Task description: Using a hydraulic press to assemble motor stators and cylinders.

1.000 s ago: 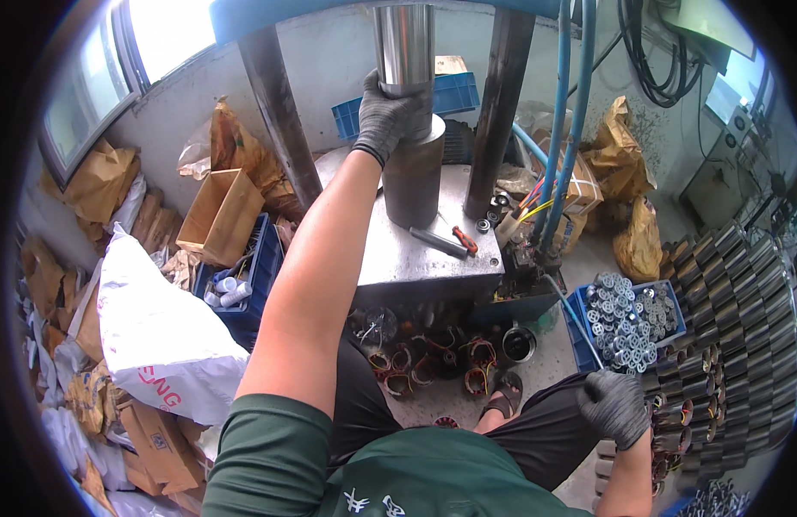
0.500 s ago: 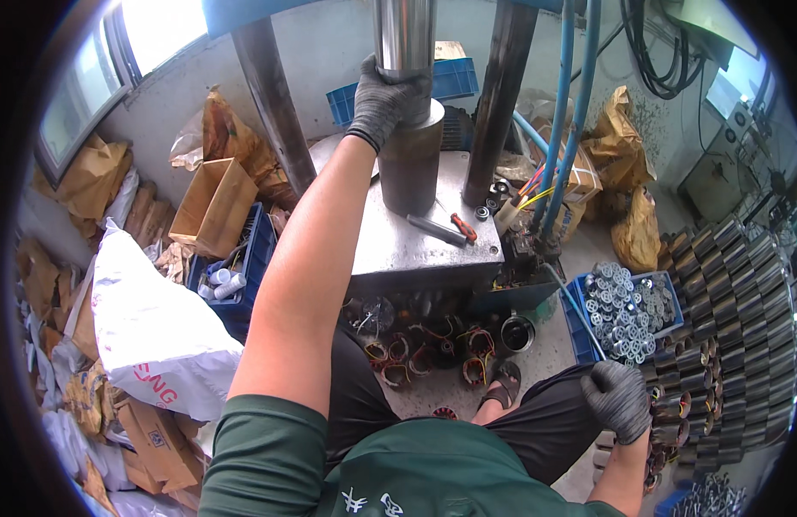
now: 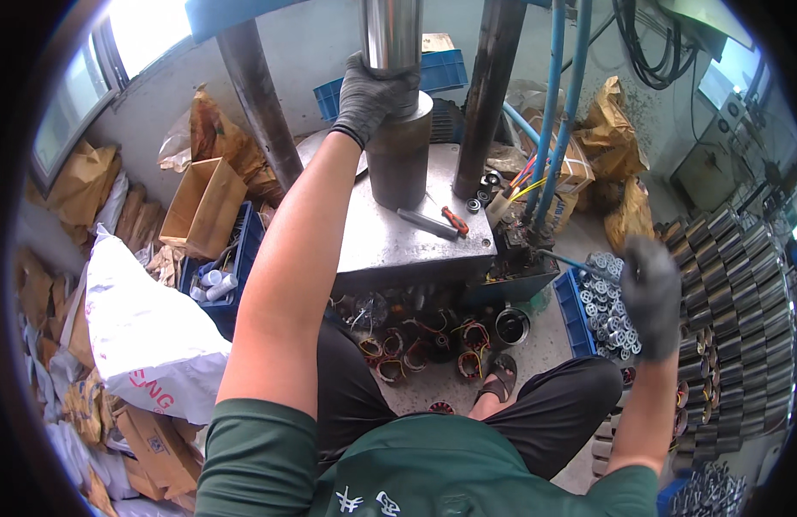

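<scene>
The right hand point(image 3: 651, 293), curled on the rod point(image 3: 579, 265), has gone up, maybe moving the shiny post point(image 3: 391, 34). The left hand point(image 3: 371, 95) curls below the post; what it holds is hidden.

Daylight enters through the dark-framed glass window point(image 3: 148, 30) at upper left, its brightest part blown out to white. A smaller bluish window point(image 3: 730, 73) glows at upper right. Pale glare washes the silver metal worktop point(image 3: 364, 246); beneath its front edge, deep shadow swallows detail. Bright streaks line the polished steel ram point(image 3: 391, 34). The grey-gloved right hand point(image 3: 652, 297) looks blurred. Fisheye distortion bends outlines toward the black rim.
</scene>
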`<state>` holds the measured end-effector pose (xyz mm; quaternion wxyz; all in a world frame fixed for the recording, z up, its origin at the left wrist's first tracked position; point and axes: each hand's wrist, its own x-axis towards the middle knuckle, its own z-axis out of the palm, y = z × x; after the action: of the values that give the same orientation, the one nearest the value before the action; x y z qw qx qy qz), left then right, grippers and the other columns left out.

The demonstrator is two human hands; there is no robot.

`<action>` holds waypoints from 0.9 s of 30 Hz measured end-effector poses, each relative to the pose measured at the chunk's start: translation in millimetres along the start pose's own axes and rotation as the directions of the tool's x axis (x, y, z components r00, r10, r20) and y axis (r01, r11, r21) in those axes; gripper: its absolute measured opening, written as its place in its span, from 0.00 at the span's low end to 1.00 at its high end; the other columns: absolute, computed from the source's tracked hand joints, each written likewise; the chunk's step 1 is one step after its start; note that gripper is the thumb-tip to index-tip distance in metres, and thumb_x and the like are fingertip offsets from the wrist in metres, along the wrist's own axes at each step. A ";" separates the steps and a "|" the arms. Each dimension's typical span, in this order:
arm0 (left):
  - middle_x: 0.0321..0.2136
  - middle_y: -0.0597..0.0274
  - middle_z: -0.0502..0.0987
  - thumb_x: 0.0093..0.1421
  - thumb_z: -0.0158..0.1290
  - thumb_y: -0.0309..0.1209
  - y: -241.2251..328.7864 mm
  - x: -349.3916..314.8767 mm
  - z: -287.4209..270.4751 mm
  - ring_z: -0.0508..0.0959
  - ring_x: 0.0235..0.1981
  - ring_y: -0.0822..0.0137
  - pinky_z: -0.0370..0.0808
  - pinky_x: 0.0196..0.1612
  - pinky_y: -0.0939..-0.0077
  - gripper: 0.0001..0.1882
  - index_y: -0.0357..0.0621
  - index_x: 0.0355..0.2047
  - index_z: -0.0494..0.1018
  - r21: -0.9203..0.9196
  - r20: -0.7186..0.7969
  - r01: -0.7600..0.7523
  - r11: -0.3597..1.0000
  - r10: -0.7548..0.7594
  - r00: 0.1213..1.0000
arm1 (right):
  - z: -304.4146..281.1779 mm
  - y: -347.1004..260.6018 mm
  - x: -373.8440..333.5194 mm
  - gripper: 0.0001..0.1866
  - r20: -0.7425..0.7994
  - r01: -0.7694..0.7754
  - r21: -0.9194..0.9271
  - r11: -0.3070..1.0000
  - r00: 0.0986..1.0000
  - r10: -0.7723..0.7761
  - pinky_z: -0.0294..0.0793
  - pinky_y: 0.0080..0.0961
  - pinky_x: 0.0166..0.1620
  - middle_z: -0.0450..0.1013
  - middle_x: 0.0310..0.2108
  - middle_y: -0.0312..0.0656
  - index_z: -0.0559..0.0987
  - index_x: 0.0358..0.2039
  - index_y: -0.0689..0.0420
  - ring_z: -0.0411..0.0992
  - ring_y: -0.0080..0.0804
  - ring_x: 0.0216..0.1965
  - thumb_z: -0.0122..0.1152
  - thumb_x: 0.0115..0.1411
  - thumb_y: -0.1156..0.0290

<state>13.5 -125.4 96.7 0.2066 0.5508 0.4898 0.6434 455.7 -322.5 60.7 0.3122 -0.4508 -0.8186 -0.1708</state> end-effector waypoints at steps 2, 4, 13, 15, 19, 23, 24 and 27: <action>0.48 0.51 0.79 0.39 0.79 0.36 -12.5 5.8 15.1 0.80 0.47 0.66 0.81 0.53 0.69 0.46 0.33 0.54 0.66 0.018 -0.026 -0.026 1.000 0.026 0.999 | -1.7 19.5 46.4 0.10 -0.133 -0.010 -0.118 0.993 0.991 -0.006 0.78 0.47 0.44 0.79 0.38 0.54 0.78 0.44 0.59 0.78 0.58 0.40 0.59 0.60 0.78; 0.47 0.51 0.79 0.37 0.80 0.38 -18.6 4.4 11.6 0.81 0.48 0.65 0.80 0.55 0.69 0.48 0.33 0.54 0.66 0.036 -0.086 -0.035 0.999 0.038 0.996 | 12.5 38.4 79.3 0.08 -0.179 -0.052 -0.060 0.997 0.983 0.040 0.79 0.44 0.46 0.79 0.41 0.55 0.80 0.42 0.59 0.79 0.56 0.41 0.60 0.62 0.73; 0.48 0.50 0.79 0.40 0.78 0.39 -27.3 24.5 8.0 0.80 0.49 0.62 0.81 0.54 0.67 0.45 0.37 0.55 0.67 -0.670 0.164 0.157 0.725 -0.062 0.984 | -27.7 5.6 -11.3 0.17 0.653 -0.118 0.065 0.991 0.756 0.047 0.81 0.44 0.44 0.80 0.38 0.53 0.82 0.45 0.56 0.81 0.53 0.42 0.68 0.58 0.62; 0.47 0.50 0.79 0.41 0.77 0.38 -30.9 37.8 15.5 0.81 0.48 0.62 0.81 0.53 0.67 0.43 0.37 0.55 0.67 -0.835 0.204 0.242 0.495 -0.129 0.970 | -31.5 -15.2 -56.5 0.15 0.726 -0.074 0.156 0.985 0.685 -0.063 0.81 0.44 0.43 0.80 0.36 0.51 0.83 0.41 0.57 0.81 0.52 0.38 0.67 0.58 0.61; 0.44 0.52 0.80 0.45 0.75 0.35 -41.4 26.8 14.1 0.82 0.45 0.62 0.82 0.51 0.68 0.39 0.37 0.53 0.67 0.053 -0.109 -0.229 0.972 0.234 0.966 | -23.9 -39.7 -108.2 0.10 0.719 -0.186 -0.008 0.982 0.682 0.135 0.79 0.47 0.38 0.77 0.27 0.50 0.81 0.28 0.57 0.79 0.53 0.31 0.65 0.57 0.63; 0.45 0.52 0.81 0.41 0.78 0.35 -29.8 10.8 16.4 0.82 0.45 0.63 0.82 0.47 0.70 0.42 0.37 0.53 0.67 0.020 -0.086 -0.302 0.953 0.303 0.949 | -13.5 -44.1 -128.5 0.10 0.573 -0.270 0.024 0.963 0.793 0.208 0.78 0.48 0.36 0.77 0.26 0.52 0.80 0.26 0.57 0.79 0.54 0.30 0.65 0.56 0.64; 0.42 0.55 0.82 0.43 0.77 0.37 -28.6 12.5 13.7 0.82 0.44 0.66 0.83 0.43 0.70 0.40 0.40 0.53 0.68 0.082 -0.013 -0.309 0.948 0.311 0.950 | -14.6 -46.0 -130.4 0.10 0.570 -0.282 0.019 0.959 0.791 0.221 0.78 0.48 0.36 0.77 0.26 0.52 0.80 0.26 0.57 0.79 0.54 0.30 0.65 0.56 0.64; 0.35 0.62 0.80 0.50 0.73 0.37 -36.8 26.9 27.3 0.81 0.37 0.70 0.82 0.36 0.71 0.33 0.43 0.52 0.69 0.203 0.005 -0.207 0.957 0.211 0.978 | -18.9 -47.2 -132.4 0.11 0.528 -0.319 -0.006 0.948 0.804 0.274 0.77 0.48 0.35 0.77 0.26 0.52 0.81 0.26 0.57 0.78 0.54 0.30 0.65 0.56 0.62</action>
<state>20.1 -76.7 76.4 0.0763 0.6120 0.4936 0.6132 475.4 -441.9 -13.2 0.1194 -0.5891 -0.7980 0.0431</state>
